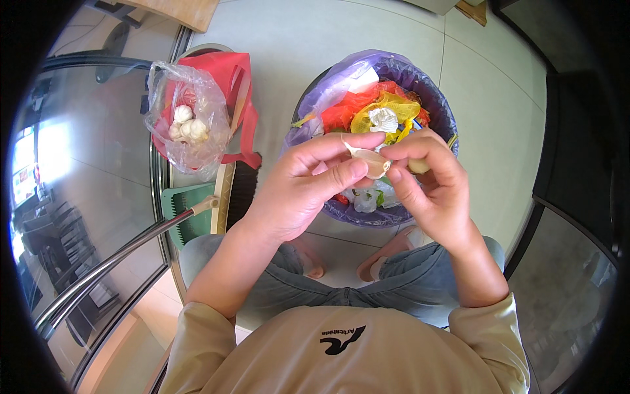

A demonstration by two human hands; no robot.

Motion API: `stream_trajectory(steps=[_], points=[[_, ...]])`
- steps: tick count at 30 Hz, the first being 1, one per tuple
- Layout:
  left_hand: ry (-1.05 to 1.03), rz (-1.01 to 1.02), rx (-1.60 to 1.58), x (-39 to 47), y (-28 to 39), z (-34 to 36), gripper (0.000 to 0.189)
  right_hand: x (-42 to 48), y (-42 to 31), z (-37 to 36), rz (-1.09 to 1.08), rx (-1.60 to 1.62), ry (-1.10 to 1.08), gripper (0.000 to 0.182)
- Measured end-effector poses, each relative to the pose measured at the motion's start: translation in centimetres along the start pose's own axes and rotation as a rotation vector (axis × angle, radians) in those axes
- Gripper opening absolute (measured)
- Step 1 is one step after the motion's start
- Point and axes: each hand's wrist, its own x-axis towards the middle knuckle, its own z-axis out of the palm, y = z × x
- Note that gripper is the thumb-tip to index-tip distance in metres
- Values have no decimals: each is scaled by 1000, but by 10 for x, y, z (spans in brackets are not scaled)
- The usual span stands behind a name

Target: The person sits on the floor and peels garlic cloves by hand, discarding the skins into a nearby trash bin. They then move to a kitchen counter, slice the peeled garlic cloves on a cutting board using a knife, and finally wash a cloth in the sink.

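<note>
An unpeeled garlic clove, its papery skin tapering to a tail, is pinched between the thumb and fingers of my left hand. My right hand has its thumb and index fingertips at the clove's root end. A second, pale yellowish clove, apparently peeled, sits within the curled fingers of my right hand, partly hidden. Both hands are above a waste bin lined with a purple plastic bag. Inside it, a piece of white garlic skin lies on yellow netting.
Left of the bin, a clear plastic bag holds several garlic bulbs over a red bag. Nearer are a green dustpan and a broom. A glass door stands left, dark cabinets right.
</note>
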Motion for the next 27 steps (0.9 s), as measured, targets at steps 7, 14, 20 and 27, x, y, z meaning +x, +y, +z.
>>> stream_trajectory(steps=[7, 14, 20, 27], points=[[33, 498, 382, 5, -16, -1, 33, -2, -17, 0, 485, 431, -35, 7], [52, 603, 407, 6, -22, 3, 31, -2, -16, -3, 576, 479, -42, 9], [148, 754, 942, 5, -13, 9, 28, 1, -21, -10, 639, 352, -72, 5], [108, 930, 1108, 5, -21, 10, 29, -2, -19, -12, 559, 225, -108, 7]])
